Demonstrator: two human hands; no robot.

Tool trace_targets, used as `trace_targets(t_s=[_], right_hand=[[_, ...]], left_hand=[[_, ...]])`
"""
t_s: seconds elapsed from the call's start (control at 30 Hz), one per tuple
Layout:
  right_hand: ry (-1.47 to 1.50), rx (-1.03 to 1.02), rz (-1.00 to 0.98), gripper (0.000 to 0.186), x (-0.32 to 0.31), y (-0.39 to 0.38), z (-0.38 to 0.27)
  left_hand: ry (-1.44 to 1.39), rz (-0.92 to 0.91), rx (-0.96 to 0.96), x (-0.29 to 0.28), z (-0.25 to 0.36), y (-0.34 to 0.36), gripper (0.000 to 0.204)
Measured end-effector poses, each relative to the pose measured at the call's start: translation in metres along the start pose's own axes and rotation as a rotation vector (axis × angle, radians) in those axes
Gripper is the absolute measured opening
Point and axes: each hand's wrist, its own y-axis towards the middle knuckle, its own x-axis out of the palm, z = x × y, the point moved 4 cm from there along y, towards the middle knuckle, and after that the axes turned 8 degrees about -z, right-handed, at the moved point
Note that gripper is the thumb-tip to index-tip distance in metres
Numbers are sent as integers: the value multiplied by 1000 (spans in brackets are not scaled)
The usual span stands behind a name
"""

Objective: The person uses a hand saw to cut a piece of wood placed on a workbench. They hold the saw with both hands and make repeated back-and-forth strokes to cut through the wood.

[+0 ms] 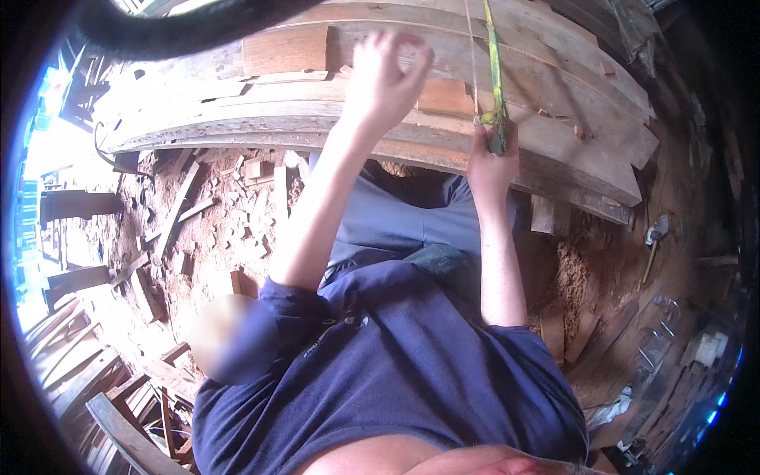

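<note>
My right hand (492,157) is closed round the handle end of a green-framed saw (496,67), a long, narrow tool with yellow patches. It points away from me over the planks, and a thin pale strip (473,55) runs along its left side. My left hand (388,75) is raised above the workbench of boards, its fingers loosely curled and apart from the thumb, with nothing visible in it. Under and beside the hands lie wooden planks (546,87). One short reddish board (285,51) rests left of my left hand, and another reddish piece (443,97) lies between the hands.
Wood offcuts (253,229) litter the ground on the left, with stacked timber (83,376) at lower left. A hammer-like tool (655,233) lies at the right, above a clear plastic bottle (657,336). A dark curved band (198,28) crosses the upper left.
</note>
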Motion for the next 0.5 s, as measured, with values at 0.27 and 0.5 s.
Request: trace_targets(t_s=[0.27, 0.5], right_hand=[[0, 141, 10, 16, -3, 0, 20], [-7, -33, -18, 18, -2, 1, 3]], left_hand=[[495, -528, -85, 128, -64, -6, 56], [445, -631, 52, 132, -71, -4, 65]])
